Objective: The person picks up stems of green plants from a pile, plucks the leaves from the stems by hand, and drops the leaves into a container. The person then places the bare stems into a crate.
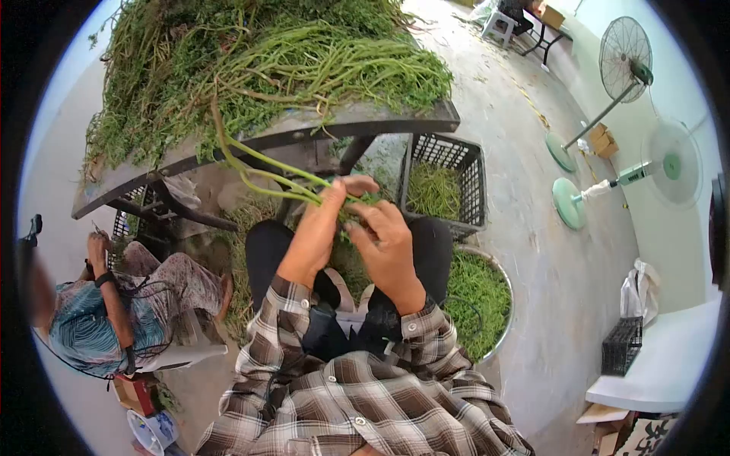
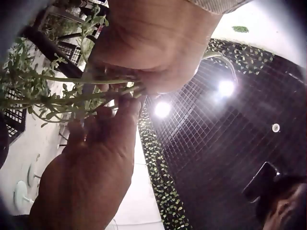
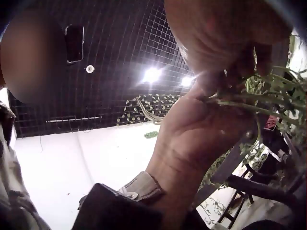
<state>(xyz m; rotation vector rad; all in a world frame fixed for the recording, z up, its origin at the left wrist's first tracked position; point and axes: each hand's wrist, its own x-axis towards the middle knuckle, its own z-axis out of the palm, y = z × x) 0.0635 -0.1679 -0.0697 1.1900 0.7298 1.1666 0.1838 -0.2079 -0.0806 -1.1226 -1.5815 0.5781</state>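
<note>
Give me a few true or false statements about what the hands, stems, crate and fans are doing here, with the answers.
1. Both hands hold green stems. True: the left hand and right hand grip the stems together in front of the person.
2. The black crate is empty. False: the crate has greens in it.
3. A pile of greens lies on the table. True: the table is heaped with them.
4. The round basin by the person's right knee holds water. False: the basin is full of greens.
5. Three fans stand on the floor. False: two fans show, one behind the other.
</note>
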